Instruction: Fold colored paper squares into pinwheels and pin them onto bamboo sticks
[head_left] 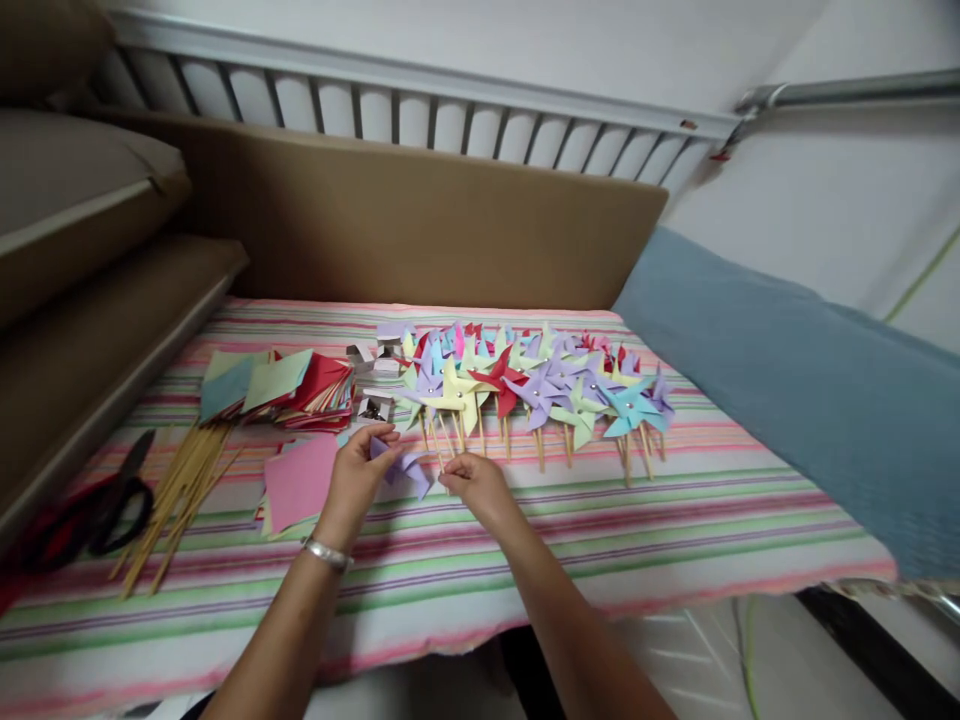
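A purple paper pinwheel [410, 472] is held at its left edge between the thumb and fingers of my left hand [361, 468]. Just right of it, the closed fingertips of my right hand [478, 486] pinch the lower end of a thin wooden stick [441, 452]. Whether that stick belongs to the purple pinwheel I cannot tell. Beyond both hands lie many pinwheels on sticks, among them a yellow pinwheel [459, 393], a red pinwheel [504, 378] and a blue pinwheel [631, 408]. A small open box [373, 407] with dark bits inside stands just past my left hand.
Left of my hands are pink paper squares [301, 482], a stack of coloured paper [322, 388], loose wooden sticks [180, 490] and black-handled scissors [124, 510]. A striped cloth [637, 540] covers the surface. Brown board [420, 225] stands behind; blue fabric [765, 370] borders the right.
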